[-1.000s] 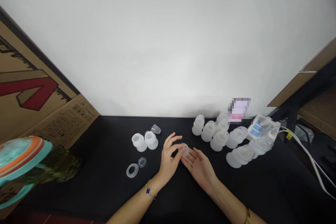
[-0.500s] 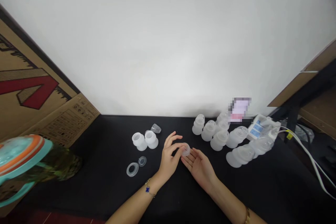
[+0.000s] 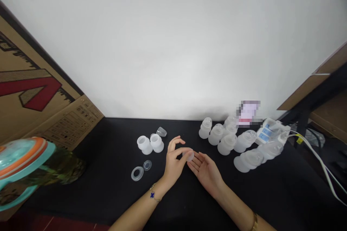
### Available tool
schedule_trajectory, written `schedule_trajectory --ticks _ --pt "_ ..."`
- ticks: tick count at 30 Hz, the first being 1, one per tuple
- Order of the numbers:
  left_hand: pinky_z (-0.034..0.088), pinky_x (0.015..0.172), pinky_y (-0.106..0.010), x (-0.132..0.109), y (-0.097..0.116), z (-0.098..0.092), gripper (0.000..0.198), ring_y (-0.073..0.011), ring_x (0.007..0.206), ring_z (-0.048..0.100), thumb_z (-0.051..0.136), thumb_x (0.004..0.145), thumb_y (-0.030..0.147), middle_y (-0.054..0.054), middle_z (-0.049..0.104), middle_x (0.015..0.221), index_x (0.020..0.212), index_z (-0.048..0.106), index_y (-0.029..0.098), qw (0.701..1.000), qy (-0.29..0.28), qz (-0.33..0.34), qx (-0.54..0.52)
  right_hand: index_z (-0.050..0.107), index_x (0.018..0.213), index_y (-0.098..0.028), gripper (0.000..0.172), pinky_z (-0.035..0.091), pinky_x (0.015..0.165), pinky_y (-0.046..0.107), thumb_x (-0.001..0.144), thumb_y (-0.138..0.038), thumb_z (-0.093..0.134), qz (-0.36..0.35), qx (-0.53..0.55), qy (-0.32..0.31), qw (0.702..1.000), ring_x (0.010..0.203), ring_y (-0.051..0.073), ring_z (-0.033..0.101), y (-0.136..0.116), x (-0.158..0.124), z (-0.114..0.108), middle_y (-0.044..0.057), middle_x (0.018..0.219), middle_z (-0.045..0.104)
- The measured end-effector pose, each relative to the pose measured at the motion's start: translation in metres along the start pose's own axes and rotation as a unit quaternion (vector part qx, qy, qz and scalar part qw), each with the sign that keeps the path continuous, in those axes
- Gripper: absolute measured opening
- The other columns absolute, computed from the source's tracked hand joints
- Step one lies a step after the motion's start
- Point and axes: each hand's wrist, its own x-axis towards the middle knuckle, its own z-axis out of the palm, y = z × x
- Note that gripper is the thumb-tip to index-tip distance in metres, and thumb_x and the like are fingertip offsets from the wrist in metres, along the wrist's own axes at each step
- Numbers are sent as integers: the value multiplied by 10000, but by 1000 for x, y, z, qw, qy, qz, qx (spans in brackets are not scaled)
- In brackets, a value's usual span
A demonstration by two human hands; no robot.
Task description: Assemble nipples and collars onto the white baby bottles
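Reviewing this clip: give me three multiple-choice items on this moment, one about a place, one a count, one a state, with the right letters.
1. Where does the flat ring lie?
A) On the black table, left of the left hand
B) Among the bottles
C) On the cardboard box

2. How many white frosted collars stand beyond the ring?
A) One
B) Two
C) Five

3. What is the left hand doing?
A) Resting flat and empty
B) Gripping the white cable
C) Pinching a small frosted piece

1: A, it lies on the table beside the hand.
2: B, two stand side by side.
3: C, its fingers close on the piece.
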Motion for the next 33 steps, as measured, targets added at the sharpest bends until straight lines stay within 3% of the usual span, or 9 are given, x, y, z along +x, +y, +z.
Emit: schedule_trajectory --ticks 2,7,11,15,21,23,27,30,33 --pt "363 1090 -532 0 1 0 140 -300 1311 432 632 917 259 -65 565 1134 900 770 278 1000 -7 -1 6 734 963 -111 223 536 958 359 911 -206 538 1 2 1 1000 964 224 733 1 0 0 137 1025 776" --pt "404 1057 -506 -3 5 1 148 -317 1252 480 776 793 324 -61 529 1056 702 720 220 1000 13 -11 -5 723 1033 -81 248 549 910 329 909 -208 549 9 -14 1 1000 935 216 736 1 -2 1 153 987 778" --pt "379 1085 -524 -5 5 2 103 -315 1291 455 717 853 321 -68 562 1102 790 765 254 1000 -10 -15 -16 728 939 -112 181 558 886 332 896 -195 573 6 -9 5 1000 885 209 741 0 -3 4 129 946 783" --pt "338 1126 -550 -3 3 3 200 -301 1352 415 583 948 288 -65 587 1261 986 779 301 998 -45 -34 -23 719 893 -136 154 563 885 353 899 -210 584 -3 12 14 1000 850 205 741 -1 -3 6 96 895 783" --pt "308 1145 -572 -4 4 5 184 -308 1377 401 605 934 322 -50 587 1343 978 783 307 996 -59 -53 -30 714 893 -140 132 539 957 366 892 -217 608 -3 23 -5 1000 907 212 738 -1 -7 6 82 878 777" --pt "291 1161 -564 -4 4 5 216 -304 1398 387 595 937 363 -48 572 1388 1066 760 310 994 -65 -65 -63 714 905 -148 134 532 974 375 891 -226 607 -4 20 -10 1000 969 227 731 -1 -8 6 88 917 780" --pt "264 1194 -523 -5 0 9 474 -275 1436 365 429 993 499 -73 483 1508 1387 562 272 963 -68 -132 -224 715 994 -143 201 508 1017 403 896 -265 590 -12 14 -22 1000 1136 262 678 -2 -8 7 125 1105 760" --pt "271 1199 -494 -6 -7 14 577 -263 1443 361 328 1002 573 -93 438 1540 1436 507 237 923 -68 -191 -327 718 1017 -127 236 489 1046 410 896 -270 573 -19 17 -32 999 1190 273 649 -3 -8 8 143 1174 738" --pt "274 1198 -490 -8 -11 19 584 -273 1428 389 375 983 595 -101 438 1539 1421 527 239 895 -82 -236 -371 723 1021 -114 238 482 1056 409 888 -229 562 -27 22 -38 999 1180 269 655 -4 -9 9 148 1157 744"
